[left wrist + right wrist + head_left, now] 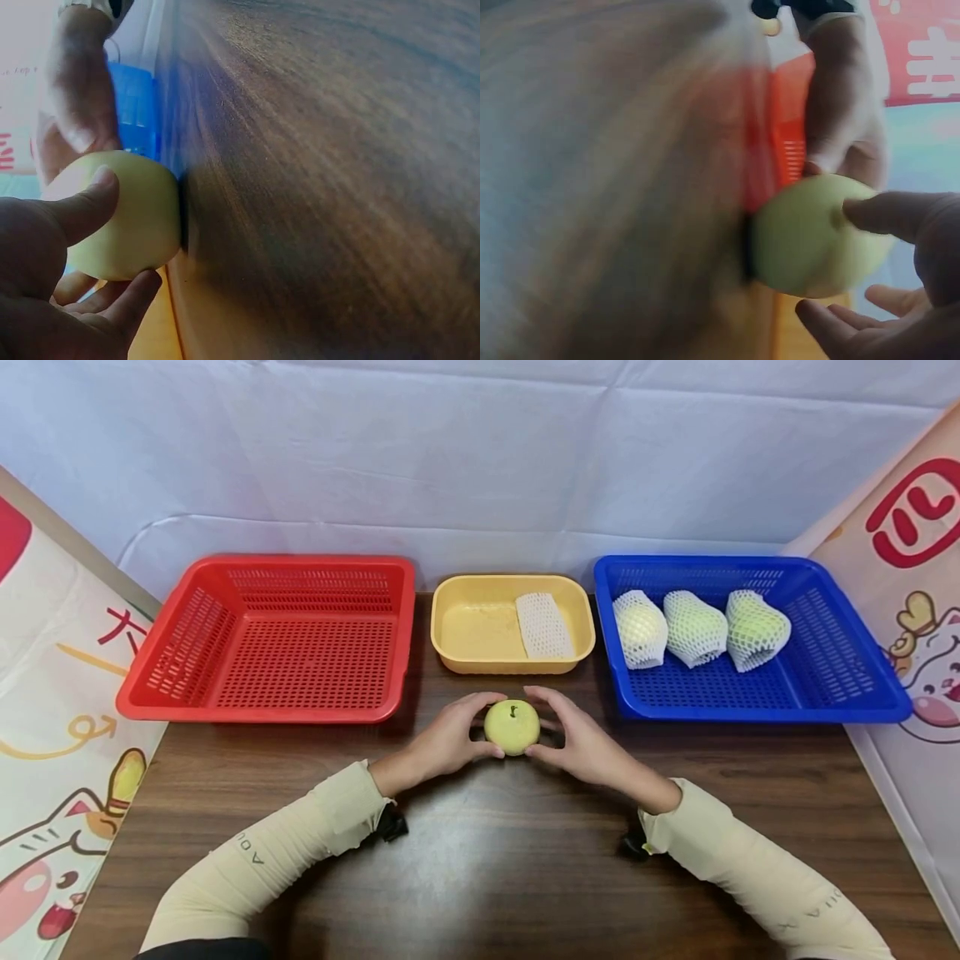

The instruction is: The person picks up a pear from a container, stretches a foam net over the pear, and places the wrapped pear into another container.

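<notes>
A round yellow-green fruit (512,727) with a short dark stem stands upright on the wooden table, between both hands. My left hand (448,735) holds its left side, the thumb (94,199) on the near face and the other fingers curled round the far side. From the right comes my right hand (583,739), its thumb (881,214) at the fruit's surface. In the right wrist view, its other fingers (836,330) reach below the fruit with a gap showing. The fruit's underside is hidden.
Behind the fruit stands a yellow tray (465,665) with a white foam net sleeve (545,625) in it. A red basket (300,713) is at left. The blue basket (750,708) at right holds three netted fruits (696,627). Printed side panels and a white backdrop enclose the table.
</notes>
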Available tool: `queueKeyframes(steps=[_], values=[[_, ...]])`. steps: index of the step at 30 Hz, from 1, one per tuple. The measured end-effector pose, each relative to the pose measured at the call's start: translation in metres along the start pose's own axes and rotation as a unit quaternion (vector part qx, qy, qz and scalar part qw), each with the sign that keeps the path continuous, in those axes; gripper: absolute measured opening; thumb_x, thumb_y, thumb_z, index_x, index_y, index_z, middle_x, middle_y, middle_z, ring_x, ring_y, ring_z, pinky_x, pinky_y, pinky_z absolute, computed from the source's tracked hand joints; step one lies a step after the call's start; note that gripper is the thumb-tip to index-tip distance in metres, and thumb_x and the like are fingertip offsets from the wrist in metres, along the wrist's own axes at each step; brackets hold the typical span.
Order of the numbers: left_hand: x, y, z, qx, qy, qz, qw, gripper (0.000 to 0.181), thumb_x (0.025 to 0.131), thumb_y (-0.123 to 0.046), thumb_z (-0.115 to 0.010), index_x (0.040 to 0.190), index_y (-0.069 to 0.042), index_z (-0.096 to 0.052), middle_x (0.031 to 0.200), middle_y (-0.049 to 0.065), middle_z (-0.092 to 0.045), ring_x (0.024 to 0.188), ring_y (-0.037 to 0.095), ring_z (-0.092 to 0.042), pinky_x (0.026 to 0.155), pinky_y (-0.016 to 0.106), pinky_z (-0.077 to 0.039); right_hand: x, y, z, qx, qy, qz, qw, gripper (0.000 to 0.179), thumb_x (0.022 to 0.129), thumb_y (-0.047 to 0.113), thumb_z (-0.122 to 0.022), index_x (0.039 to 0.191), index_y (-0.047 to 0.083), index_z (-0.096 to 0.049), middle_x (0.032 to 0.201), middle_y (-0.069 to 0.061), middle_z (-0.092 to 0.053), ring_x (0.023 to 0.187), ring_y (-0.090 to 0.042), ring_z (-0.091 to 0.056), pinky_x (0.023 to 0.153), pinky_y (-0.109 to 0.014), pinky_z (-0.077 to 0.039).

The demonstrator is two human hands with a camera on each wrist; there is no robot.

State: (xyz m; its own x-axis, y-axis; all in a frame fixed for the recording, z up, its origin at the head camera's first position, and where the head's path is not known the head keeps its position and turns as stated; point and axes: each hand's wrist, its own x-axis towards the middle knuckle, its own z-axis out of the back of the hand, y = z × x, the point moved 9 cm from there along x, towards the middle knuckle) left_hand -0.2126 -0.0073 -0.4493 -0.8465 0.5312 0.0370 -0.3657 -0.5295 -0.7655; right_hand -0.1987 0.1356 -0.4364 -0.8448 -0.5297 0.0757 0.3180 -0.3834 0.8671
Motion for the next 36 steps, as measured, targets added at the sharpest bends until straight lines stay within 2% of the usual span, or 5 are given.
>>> queueKeyframes(steps=[5, 16, 25, 31, 36], values=[[0.0, 0.0, 0.0, -0.009, -0.001, -0.002, 1.0, 0.077, 0.077, -0.014, -0.09, 0.143, -0.002, -0.053, 0.14, 0.013, -0.058, 0.128, 0.026, -0.056, 0.105, 0.037, -0.049, 0.002, 0.018, 0.021, -0.014, -0.011, -0.003, 0.9998, 0.066, 0.089, -0.015, -0.066, 0.148, -0.005, -0.039, 0.149, -0.025, -0.045, 0.137, -0.04, -0.045, 0.102, -0.048, -0.051], [0.001, 0.0, -0.001, -0.004, -0.001, -0.003, 1.0, 0.077, 0.076, -0.015, -0.091, 0.142, -0.002, -0.053, 0.139, 0.013, -0.059, 0.129, 0.026, -0.055, 0.108, 0.038, -0.046, 0.016, 0.058, 0.061, -0.095, -0.009, -0.018, 0.9953, 0.054, 0.094, 0.0, -0.069, 0.143, -0.002, -0.048, 0.139, -0.02, -0.057, 0.125, -0.035, -0.057, 0.098, -0.046, -0.054], [0.001, 0.002, -0.001, 0.001, 0.0, 0.0, 1.0, 0.077, 0.076, -0.015, -0.091, 0.143, -0.003, -0.053, 0.14, 0.013, -0.058, 0.132, 0.027, -0.053, 0.111, 0.04, -0.043, 0.036, 0.083, 0.098, -0.146, -0.012, -0.052, 0.9879, 0.043, 0.099, 0.016, -0.069, 0.136, -0.002, -0.056, 0.12, -0.018, -0.066, 0.114, -0.032, -0.064, 0.095, -0.05, -0.054], [0.0, 0.001, -0.001, -0.008, 0.001, -0.002, 1.0, 0.077, 0.076, -0.014, -0.091, 0.142, -0.003, -0.053, 0.14, 0.013, -0.058, 0.131, 0.027, -0.054, 0.11, 0.04, -0.044, 0.054, 0.096, 0.118, -0.214, 0.018, -0.083, 0.9731, 0.046, 0.102, 0.03, -0.064, 0.136, 0.0, -0.059, 0.118, -0.018, -0.069, 0.108, -0.031, -0.066, 0.091, -0.051, -0.053], [0.001, 0.001, -0.001, -0.005, 0.0, -0.006, 1.0, 0.077, 0.076, -0.014, -0.091, 0.142, -0.003, -0.053, 0.139, 0.013, -0.059, 0.13, 0.027, -0.054, 0.109, 0.04, -0.045, 0.074, 0.096, 0.127, -0.272, 0.087, -0.135, 0.9487, 0.056, 0.103, 0.044, -0.058, 0.138, 0.0, -0.058, 0.124, -0.019, -0.068, 0.11, -0.033, -0.065, 0.091, -0.053, -0.052]])
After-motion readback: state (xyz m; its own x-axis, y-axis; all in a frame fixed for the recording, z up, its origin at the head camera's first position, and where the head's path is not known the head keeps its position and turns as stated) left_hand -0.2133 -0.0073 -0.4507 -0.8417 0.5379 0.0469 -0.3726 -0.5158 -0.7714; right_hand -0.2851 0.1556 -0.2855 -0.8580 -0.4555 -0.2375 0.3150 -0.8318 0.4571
